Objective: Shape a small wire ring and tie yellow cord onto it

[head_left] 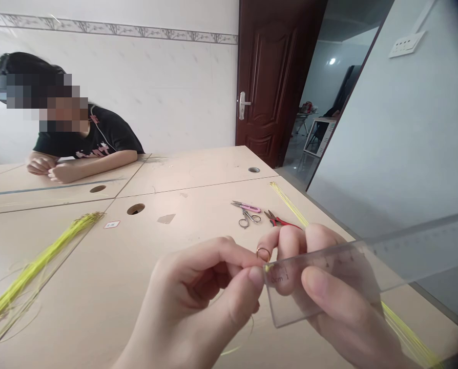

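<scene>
Head view: L hand [198, 292] grip clamping thin yellow wire [267, 267] against 0 cm end of clear ruler [417, 246]; R hand [340, 302] grip clamping ruler, over desk [155, 241]; pink scissors [246, 212], red pliers [278, 220] lying just far.

Wall [137, 92] was white tile with patterned border [109, 28], door [269, 87] dark red, floor [298, 166] tiled, ceiling light [331, 61] on, beige tables [198, 169] butted together.

bright even indoor light; faint shadows; wide-angle bending; dark upper-right corner
</scene>
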Action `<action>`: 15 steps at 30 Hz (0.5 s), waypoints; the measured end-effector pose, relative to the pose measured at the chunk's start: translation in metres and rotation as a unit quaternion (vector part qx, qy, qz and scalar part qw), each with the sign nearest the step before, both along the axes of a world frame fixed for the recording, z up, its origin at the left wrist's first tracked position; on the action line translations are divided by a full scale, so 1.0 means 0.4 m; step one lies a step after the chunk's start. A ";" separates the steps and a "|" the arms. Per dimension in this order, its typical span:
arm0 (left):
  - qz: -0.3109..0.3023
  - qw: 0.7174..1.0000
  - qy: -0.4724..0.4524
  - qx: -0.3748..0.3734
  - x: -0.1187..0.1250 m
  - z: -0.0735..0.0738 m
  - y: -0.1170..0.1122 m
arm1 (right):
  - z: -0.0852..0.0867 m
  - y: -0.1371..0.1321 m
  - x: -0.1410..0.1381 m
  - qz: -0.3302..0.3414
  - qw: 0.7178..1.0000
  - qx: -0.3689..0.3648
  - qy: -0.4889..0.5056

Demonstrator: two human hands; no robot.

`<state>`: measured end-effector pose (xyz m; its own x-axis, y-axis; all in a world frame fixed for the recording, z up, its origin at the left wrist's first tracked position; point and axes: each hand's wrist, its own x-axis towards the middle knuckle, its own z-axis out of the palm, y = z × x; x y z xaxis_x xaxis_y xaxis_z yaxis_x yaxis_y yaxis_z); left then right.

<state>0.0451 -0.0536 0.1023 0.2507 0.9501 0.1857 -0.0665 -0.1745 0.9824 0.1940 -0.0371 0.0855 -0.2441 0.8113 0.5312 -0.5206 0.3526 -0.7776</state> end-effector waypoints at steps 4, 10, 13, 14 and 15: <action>-0.002 1.000 -0.002 0.006 0.001 -0.002 0.005 | 0.004 0.001 -0.004 -0.002 1.000 0.006 -0.001; 0.001 1.000 -0.016 -0.006 0.004 -0.002 0.009 | 0.009 0.005 -0.005 -0.014 1.000 0.019 -0.008; -0.006 1.000 -0.016 -0.002 0.001 -0.004 0.005 | 0.009 0.005 -0.005 -0.013 1.000 0.019 -0.007; -0.007 1.000 -0.017 0.001 0.000 -0.005 0.005 | 0.009 0.004 -0.007 -0.013 1.000 0.021 -0.004; -0.008 1.000 -0.018 0.004 -0.001 -0.005 0.005 | 0.009 0.004 -0.008 -0.015 1.000 0.023 -0.001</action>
<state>0.0449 -0.0517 0.1002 0.2581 0.9446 0.2030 -0.1042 -0.1817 0.9778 0.1908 -0.0355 0.0892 -0.2214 0.7933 0.5672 -0.5076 0.4029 -0.7616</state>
